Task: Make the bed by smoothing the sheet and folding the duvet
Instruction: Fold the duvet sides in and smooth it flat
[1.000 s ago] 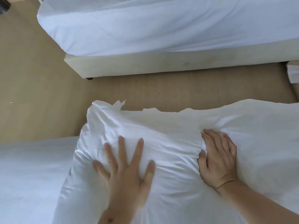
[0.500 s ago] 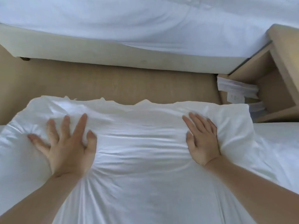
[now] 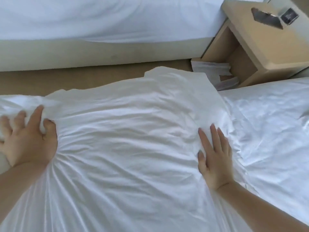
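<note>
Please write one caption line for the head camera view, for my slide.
Left hand and right hand press flat on the folded white duvet, beside a light wooden nightstand.

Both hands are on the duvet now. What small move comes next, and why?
Probably sweep the left hand outward: creases fan out from under its palm across the duvet, and its thumb bunches cloth. The right hand lies flat and can anchor.
</note>
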### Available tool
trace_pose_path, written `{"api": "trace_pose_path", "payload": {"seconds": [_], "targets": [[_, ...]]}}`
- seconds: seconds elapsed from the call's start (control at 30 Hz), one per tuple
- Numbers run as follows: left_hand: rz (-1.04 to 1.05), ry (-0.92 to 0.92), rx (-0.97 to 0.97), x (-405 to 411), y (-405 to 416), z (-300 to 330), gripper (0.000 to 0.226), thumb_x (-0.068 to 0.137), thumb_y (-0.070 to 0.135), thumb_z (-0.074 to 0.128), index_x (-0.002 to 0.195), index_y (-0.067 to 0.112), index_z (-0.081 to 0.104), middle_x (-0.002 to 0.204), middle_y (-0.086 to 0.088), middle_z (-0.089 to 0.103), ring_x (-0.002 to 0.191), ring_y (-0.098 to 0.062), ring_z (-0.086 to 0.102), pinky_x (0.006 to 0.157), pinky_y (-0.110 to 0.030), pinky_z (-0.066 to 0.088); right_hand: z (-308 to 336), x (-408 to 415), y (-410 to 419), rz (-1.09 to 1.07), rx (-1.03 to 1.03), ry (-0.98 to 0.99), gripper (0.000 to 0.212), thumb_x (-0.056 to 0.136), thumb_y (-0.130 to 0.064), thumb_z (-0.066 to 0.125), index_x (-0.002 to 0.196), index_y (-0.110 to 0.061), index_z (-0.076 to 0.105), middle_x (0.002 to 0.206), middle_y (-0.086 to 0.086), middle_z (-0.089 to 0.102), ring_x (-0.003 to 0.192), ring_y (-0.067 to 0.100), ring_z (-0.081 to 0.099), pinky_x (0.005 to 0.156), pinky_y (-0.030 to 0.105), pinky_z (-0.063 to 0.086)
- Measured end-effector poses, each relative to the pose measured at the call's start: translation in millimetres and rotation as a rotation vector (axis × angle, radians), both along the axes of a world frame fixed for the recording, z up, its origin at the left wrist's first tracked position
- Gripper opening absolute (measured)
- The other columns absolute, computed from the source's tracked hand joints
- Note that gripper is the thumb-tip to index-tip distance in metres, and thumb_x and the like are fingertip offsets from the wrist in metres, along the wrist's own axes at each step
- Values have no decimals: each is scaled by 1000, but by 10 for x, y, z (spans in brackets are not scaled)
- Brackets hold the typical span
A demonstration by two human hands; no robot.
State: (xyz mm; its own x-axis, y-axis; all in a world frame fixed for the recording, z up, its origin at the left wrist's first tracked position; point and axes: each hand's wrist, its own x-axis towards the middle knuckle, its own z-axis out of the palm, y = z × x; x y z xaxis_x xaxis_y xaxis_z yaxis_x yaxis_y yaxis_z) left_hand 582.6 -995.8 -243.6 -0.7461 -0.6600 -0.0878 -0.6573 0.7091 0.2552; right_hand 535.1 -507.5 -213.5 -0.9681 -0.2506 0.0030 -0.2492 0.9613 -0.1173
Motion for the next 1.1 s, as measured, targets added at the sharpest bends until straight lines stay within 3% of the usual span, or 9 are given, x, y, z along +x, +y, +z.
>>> {"api": "trace_pose_path", "payload": {"seconds": [0.23,0.33,0.4,0.47,0.53,0.63,0.8,0.93,1.1], "targets": [[24,138,-6,170,508,644,63,97,53,12,157,40,26,168,-5,21,156,-27,9,120,-68,1,-362,45,197,-33,-128,135,64,92,-41,29,152,-21,40,164,13,22,144,43,26,111,62,28],[-199,235,145,1242,1494,789,55,101,49,26,156,42,30,169,-3,21,155,-27,21,123,-51,16,-460,-97,211,5,-197,76,64,94,-47,23,154,-26,33,166,10,13,146,44,22,112,65,26],[-314,170,252,1561,2060,691,43,107,33,26,145,36,45,164,-11,32,130,-31,60,100,-29,38,-420,-92,190,-21,-196,49,63,95,-50,21,155,-31,28,167,7,9,148,41,20,113,65,26],[-227,73,387,1831,2523,406,45,112,21,17,151,11,38,162,-25,29,129,-32,59,85,-17,41,-410,-8,183,-49,-223,77,63,94,-44,28,155,-31,28,166,7,10,148,40,19,115,63,22],[-271,-62,307,2083,2851,255,56,107,42,30,158,18,30,149,-28,44,131,-37,50,110,-37,38,-372,-52,197,-54,-216,82,63,93,-42,31,155,-33,25,166,7,11,147,38,18,117,60,18],[-245,-22,167,2817,3251,-123,48,88,54,48,135,55,52,141,-8,63,129,-37,55,102,-64,41,-400,-99,247,-22,-229,76,62,95,-49,26,156,-43,16,167,-1,5,149,37,17,118,63,20],[-455,51,-26,3105,3429,1,83,75,50,60,153,49,34,165,-10,30,152,-46,20,117,-67,14,-331,-31,245,0,-223,125,57,100,-58,18,155,-46,17,167,1,9,150,37,20,116,63,25],[-450,77,-38,3159,3509,-145,78,83,47,53,157,46,26,169,-11,18,154,-47,8,118,-68,4,-236,126,296,23,-298,170,56,101,-49,27,154,-34,25,165,12,17,145,43,22,116,61,24],[-441,121,-76,3191,3506,-246,70,90,44,44,157,46,23,170,-10,16,156,-41,1,119,-68,1,202,862,190,41,-200,38,69,92,-51,14,153,-26,34,163,13,23,147,41,21,117,62,18]]}}
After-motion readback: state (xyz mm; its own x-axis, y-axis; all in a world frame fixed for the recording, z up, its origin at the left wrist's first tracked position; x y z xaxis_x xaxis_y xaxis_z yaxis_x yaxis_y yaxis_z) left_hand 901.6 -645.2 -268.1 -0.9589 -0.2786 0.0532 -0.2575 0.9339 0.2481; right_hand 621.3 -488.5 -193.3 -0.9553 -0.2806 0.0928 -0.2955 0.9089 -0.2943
